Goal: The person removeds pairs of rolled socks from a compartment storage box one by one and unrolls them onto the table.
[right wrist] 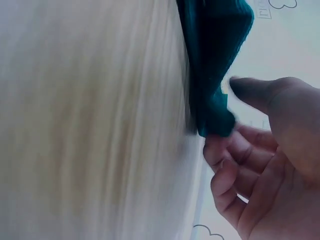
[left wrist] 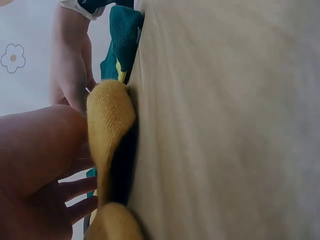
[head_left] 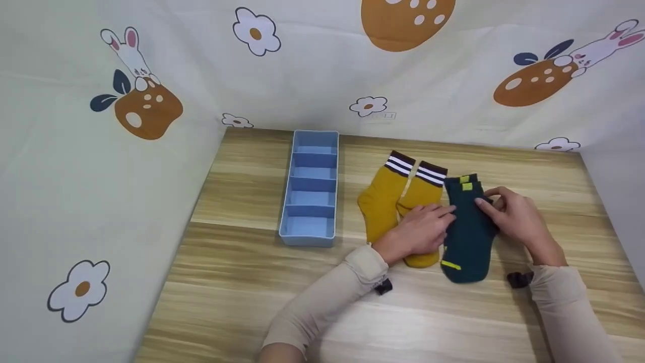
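Note:
A pair of dark green socks (head_left: 466, 237) with yellow tabs lies stacked on the table, cuffs toward the back. Left of it lie two mustard socks (head_left: 380, 201) with striped cuffs, side by side. My left hand (head_left: 423, 229) lies over the nearer mustard sock, its fingertips at the green socks' left edge. My right hand (head_left: 519, 217) is at the green socks' upper right edge, thumb tip over the fabric. In the right wrist view its fingers curl loosely by a green sock edge (right wrist: 220, 50), with the thumb (right wrist: 250, 92) apart from them.
A blue box (head_left: 308, 241) with several compartments in a row stands left of the mustard socks. The wood-grain table (head_left: 242, 282) meets a patterned cloth wall (head_left: 312, 75) at the back and sides. Dark straps hang below both wrists.

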### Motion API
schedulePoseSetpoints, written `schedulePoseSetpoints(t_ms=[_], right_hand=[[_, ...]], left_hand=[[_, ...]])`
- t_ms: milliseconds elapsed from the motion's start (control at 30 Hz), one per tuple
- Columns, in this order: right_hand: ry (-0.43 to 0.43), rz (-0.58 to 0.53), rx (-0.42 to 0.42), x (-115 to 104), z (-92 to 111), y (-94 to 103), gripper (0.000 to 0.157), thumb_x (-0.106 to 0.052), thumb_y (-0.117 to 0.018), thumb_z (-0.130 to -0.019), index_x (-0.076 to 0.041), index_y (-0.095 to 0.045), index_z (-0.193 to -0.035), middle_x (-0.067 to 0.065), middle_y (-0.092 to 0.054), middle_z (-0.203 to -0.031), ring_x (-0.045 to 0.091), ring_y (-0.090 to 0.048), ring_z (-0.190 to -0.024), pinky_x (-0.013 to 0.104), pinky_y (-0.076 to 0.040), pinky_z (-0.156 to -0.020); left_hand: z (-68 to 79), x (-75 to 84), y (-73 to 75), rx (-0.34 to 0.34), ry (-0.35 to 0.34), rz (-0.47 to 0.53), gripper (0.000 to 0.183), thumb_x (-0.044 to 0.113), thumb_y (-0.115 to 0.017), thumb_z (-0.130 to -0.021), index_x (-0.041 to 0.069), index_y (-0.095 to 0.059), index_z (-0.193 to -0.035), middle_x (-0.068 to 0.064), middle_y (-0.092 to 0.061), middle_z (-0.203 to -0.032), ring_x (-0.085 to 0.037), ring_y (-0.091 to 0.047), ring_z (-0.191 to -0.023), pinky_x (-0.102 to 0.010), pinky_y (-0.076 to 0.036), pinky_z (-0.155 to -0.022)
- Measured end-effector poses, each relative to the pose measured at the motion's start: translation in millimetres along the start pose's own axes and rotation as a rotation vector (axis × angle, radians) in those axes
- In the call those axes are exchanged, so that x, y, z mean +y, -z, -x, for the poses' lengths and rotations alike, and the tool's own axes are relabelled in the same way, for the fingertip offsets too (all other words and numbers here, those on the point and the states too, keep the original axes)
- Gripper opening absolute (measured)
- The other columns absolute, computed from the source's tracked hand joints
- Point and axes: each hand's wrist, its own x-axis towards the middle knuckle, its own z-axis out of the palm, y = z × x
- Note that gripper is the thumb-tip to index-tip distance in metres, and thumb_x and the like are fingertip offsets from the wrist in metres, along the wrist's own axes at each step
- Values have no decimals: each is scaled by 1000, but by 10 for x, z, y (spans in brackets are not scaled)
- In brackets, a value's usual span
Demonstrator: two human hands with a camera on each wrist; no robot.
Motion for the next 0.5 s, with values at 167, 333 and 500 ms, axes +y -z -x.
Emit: schedulePoseSetpoints(t_ms=[167, 333, 500], right_hand=[[15, -34, 21, -18, -39, -25, 55, -45, -68, -107, 5, -68, -129, 10, -72, -78, 15, -60, -60, 27, -45, -53], [16, -92, 17, 2, -50, -30, 45, -29, -74, -104, 4, -66, -134, 26, -78, -103, 33, -77, -84, 17, -54, -62], [20, -122, 44, 11, -51, 0, 34, -15, -75, -102, 0, -69, -132, 25, -77, -107, 26, -74, -87, 11, -52, -64]], left_hand=[[18, -9, 4, -27, 14, 32, 54, 48, -44, -115, 25, -46, -164, 9, -36, -176, -15, -35, -161, -32, -31, -131], [40, 31, 23, -64, 32, 13, 60, 55, -45, -113, 27, -42, -166, 9, -26, -180, -15, -30, -164, -33, -29, -132], [45, 49, 26, -77, 48, 22, 62, 55, -46, -113, 28, -38, -168, 10, -26, -180, -15, -28, -164, -34, -28, -133]])
